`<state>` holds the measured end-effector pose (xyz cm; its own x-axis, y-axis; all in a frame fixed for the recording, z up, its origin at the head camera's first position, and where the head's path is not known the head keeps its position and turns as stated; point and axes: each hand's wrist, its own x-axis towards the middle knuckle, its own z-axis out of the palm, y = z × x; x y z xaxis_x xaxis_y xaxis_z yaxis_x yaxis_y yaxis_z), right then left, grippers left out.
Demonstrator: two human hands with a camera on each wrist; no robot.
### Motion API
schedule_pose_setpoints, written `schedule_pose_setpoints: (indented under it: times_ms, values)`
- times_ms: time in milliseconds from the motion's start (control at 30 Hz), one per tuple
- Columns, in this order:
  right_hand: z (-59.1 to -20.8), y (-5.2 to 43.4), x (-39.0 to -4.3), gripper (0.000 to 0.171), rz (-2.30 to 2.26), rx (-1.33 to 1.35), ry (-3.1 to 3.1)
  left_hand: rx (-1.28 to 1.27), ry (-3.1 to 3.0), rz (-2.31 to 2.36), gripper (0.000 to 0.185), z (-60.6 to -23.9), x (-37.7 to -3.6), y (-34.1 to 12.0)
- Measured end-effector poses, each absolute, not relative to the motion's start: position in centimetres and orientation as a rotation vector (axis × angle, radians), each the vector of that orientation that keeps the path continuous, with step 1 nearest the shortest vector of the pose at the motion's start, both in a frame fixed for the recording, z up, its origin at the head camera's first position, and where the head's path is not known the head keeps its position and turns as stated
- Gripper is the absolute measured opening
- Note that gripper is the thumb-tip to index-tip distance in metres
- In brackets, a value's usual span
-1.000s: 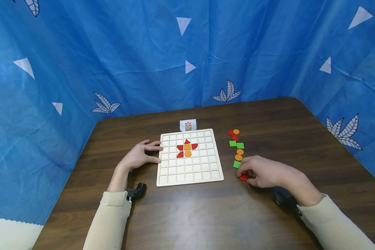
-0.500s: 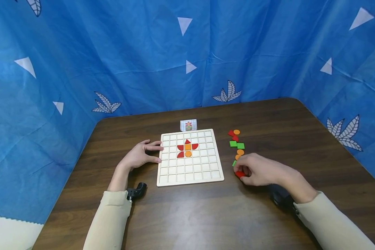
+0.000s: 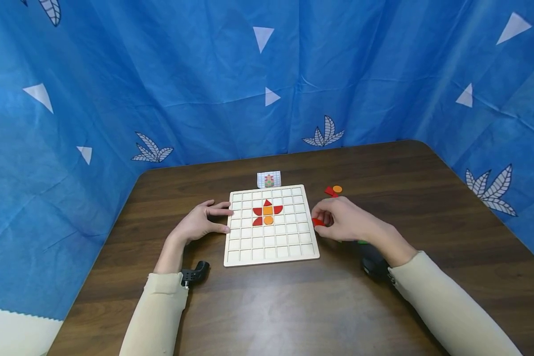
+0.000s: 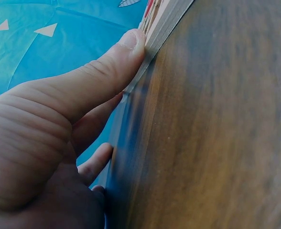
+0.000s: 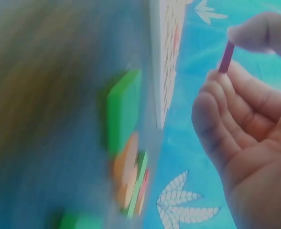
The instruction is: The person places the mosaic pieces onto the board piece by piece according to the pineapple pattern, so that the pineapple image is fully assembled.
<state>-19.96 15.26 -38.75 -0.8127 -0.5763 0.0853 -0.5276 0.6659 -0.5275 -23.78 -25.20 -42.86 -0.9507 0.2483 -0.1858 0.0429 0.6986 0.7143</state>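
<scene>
- Your right hand (image 3: 344,222) pinches a small red piece (image 3: 318,222) between thumb and fingertips, just off the right edge of the wooden grid board (image 3: 270,244) and about level with its middle rows.
- In the right wrist view the red piece (image 5: 226,57) shows edge-on, thin and flat, clamped between the thumb and the fingertips (image 5: 217,83); the rest of that hand (image 5: 248,143) curls loosely beneath it.
- Your left hand (image 3: 201,221) rests flat on the table (image 3: 427,198) against the left edge of the board, fingers straight and relaxed, holding nothing.
- The left wrist view shows that hand (image 4: 54,138) with the thumb tip pressed against the side wall of the board (image 4: 167,24).
- On the board, a small figure sits in the upper middle cells: a red triangle (image 3: 267,202) on top, an orange square (image 3: 267,210) under it with a red curved piece on either side, then an orange disc (image 3: 268,220) with one red piece (image 3: 257,221) to its left.
- The cell to the right of the orange disc is bare.
- A small picture card (image 3: 269,179) lies on the table just beyond the far edge of the board.
- Loose pieces lie to the right of the board: a red piece (image 3: 330,192) and an orange disc (image 3: 337,189) show near the far right corner; your right hand covers most of the others.
- The right wrist view, blurred, shows green pieces (image 5: 124,112) and orange pieces (image 5: 126,167) lying beside the board's edge (image 5: 157,67).
- A blue cloth with white triangles and leaves (image 3: 267,74) hangs around the table.
</scene>
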Motion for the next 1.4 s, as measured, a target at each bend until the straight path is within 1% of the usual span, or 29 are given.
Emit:
schedule_pose_setpoints:
  times_ms: [200, 500, 800, 1067, 1400]
  values:
    - [-38.7, 12.6, -21.3, 0.022, -0.831, -0.853, 2.843, 0.235, 2.644, 1.09, 0.051, -42.8, -23.7, -25.2]
    - [-39.2, 9.1, -23.2, 0.019, -0.822, -0.855, 2.851, 0.24, 2.662, 1.078, 0.048, -42.9, -23.8, -25.2]
    - [-39.0, 5.9, -24.0, 0.02, -0.745, -0.851, 2.79, 0.252, 2.651, 1.103, 0.049, -42.9, -23.6, -25.1]
    - [-39.1, 4.9, -24.0, 0.02, -0.612, -0.73, 2.756, 0.246, 2.651, 1.105, 0.048, -42.9, -23.5, -25.1]
    - [-39.4, 4.8, -23.5, 0.02, -0.566, -0.725, 2.756, 0.249, 2.654, 1.104, 0.048, -42.7, -23.4, -25.1]
